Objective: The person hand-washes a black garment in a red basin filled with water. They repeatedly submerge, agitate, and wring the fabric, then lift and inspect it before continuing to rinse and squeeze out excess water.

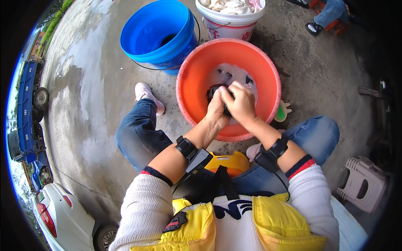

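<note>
A wet black cloth (214, 90) is bunched between my two hands, inside an orange plastic basin (192, 73). My left hand (216, 108) grips it from the left, thumb pointing up. On the other side, my right hand (241, 102) closes over it, with the fingers curled and partly covering the cloth. Cloudy, sudsy water (234, 68) lies in the bottom of the basin, and bits of dark fabric (249, 81) poke through it. How far the held cloth reaches into the water is hidden by my hands.
A blue bucket (147, 28) with something dark inside stands beyond the basin, beside a white bucket (230, 26) heaped with pale cloths. Right of the basin lies a pale dish (282, 112) with a green inside. A plastic stool (362, 185) and a seated person's leg (331, 14) are farther right.
</note>
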Demonstrator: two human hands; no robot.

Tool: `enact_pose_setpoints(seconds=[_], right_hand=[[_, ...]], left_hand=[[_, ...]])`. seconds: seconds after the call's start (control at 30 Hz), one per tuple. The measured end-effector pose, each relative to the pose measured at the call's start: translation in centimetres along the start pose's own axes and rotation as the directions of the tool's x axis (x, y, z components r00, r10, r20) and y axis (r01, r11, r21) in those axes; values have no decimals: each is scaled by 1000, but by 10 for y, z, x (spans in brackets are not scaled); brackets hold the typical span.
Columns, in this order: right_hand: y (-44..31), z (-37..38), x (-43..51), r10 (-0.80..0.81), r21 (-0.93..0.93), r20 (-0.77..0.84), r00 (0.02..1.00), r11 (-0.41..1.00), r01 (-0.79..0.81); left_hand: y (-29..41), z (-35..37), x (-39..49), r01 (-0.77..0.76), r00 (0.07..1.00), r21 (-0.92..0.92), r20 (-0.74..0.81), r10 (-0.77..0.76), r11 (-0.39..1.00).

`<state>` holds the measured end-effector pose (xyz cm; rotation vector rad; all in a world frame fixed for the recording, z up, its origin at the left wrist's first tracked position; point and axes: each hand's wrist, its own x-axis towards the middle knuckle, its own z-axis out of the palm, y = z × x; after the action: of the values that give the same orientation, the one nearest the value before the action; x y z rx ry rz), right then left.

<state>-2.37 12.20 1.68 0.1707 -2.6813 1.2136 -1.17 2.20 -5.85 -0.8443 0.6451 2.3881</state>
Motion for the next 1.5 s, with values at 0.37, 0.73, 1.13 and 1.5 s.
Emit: enact_pose_setpoints(seconds=[0.37, 0.73, 1.13, 1.5], right_hand=[[70, 11, 11, 468, 808, 115, 876, 470, -356], [-6, -2, -11, 72, 250, -127, 989, 967, -38], [56, 6, -15, 424, 445, 668, 611, 431, -785], [23, 9, -31, 126, 372, 309, 943, 896, -241]], left_hand=[[39, 52, -29, -4, 972, 417, -210, 101, 909], [6, 30, -19, 135, 991, -4, -18, -135, 991], [22, 39, -29, -455, 832, 882, 371, 414, 124], [42, 14, -17, 262, 964, 571, -188, -187, 778]])
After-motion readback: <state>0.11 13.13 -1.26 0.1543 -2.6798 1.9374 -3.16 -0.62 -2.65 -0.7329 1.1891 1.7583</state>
